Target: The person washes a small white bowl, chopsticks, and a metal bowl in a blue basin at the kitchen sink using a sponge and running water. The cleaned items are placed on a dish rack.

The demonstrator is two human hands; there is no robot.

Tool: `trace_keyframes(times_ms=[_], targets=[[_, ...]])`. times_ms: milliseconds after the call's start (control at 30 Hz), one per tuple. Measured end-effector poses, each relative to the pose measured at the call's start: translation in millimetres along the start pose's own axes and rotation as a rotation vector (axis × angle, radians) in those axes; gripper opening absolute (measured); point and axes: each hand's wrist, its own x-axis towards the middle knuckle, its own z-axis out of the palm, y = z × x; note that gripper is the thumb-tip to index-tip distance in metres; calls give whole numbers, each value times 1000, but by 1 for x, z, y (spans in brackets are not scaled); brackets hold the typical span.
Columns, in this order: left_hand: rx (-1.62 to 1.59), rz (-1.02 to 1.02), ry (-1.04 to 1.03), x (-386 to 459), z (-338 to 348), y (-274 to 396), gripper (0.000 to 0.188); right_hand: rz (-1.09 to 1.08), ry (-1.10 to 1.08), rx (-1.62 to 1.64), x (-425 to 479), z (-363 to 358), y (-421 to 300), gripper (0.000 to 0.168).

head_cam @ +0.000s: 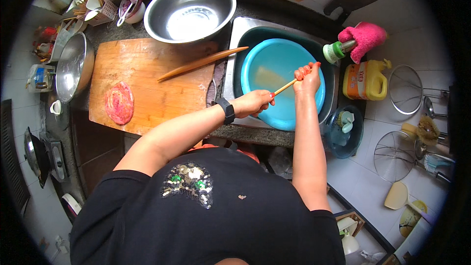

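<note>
Both my hands grip a slim light wooden stick (285, 88) above a blue plastic basin (247, 77). My left hand (254, 103), with a dark band on its wrist, holds the lower left end near the basin's front rim. Over the basin's right side, my right hand (307, 79) is closed around the other end. Cloudy water (279, 59) fills the basin, which sits in a steel sink (229, 67). To the left, a tapered wooden rolling pin (198, 64) lies across a wooden board (154, 95), its tip reaching over the sink edge. A flat, pink-streaked dough round (119, 103) rests on the board.
A large steel bowl (190, 11) overlaps the board's back edge; another steel bowl (75, 67) leans at its left. Right of the sink are a yellow jug (366, 80), a pink glove (362, 38) and a blue bowl holding a brush (344, 132). Strainers (395, 156) hang on the right wall.
</note>
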Motion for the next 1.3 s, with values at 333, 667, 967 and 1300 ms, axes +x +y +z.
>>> trace_keyframes(times_ms=[333, 667, 967, 1300], targets=[[410, 169, 332, 15, 8, 4, 32, 286, 24, 35, -21, 6, 30, 32], [-567, -177, 36, 2, 7, 16, 25, 301, 62, 101, -46, 6, 49, 19], [-284, -195, 289, -15, 24, 10, 40, 207, 110, 50, -36, 2, 49, 17], [-226, -12, 240, -29, 30, -12, 45, 129, 3, -96, -61, 13, 41, 18]])
